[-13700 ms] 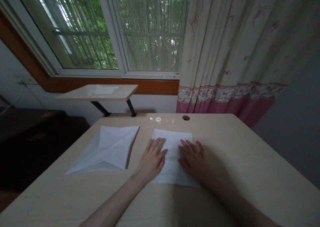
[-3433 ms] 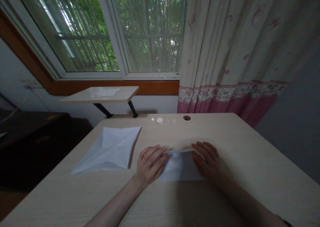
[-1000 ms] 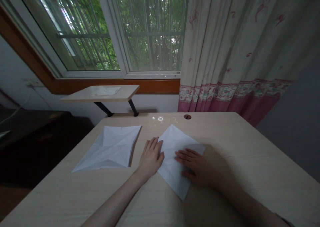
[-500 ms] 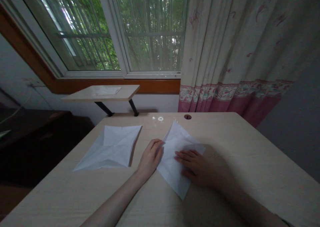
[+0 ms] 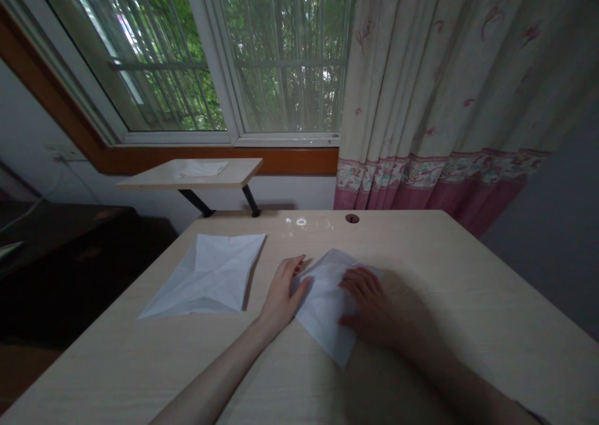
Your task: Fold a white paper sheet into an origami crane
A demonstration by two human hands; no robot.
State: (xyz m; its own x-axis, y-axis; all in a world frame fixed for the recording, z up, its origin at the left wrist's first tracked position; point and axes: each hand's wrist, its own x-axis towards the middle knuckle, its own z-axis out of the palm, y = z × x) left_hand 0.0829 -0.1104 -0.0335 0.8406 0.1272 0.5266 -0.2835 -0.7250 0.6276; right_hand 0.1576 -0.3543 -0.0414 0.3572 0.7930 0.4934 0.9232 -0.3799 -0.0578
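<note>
At the middle of the pale desk (image 5: 486,288): one white sheet (image 5: 322,303), cornerwise, between two bare hands.
Left hand (image 5: 281,294) at the sheet's left edge, thumb and fingers apart, any pinch unclear; right hand (image 5: 367,303) over its right half, slightly blurred, fingers loosely spread. To the left, one creased paper (image 5: 210,272), well apart.

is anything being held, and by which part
Can't tell: the left hand is at the left corner of the central paper; the right hand over its right side.
</note>
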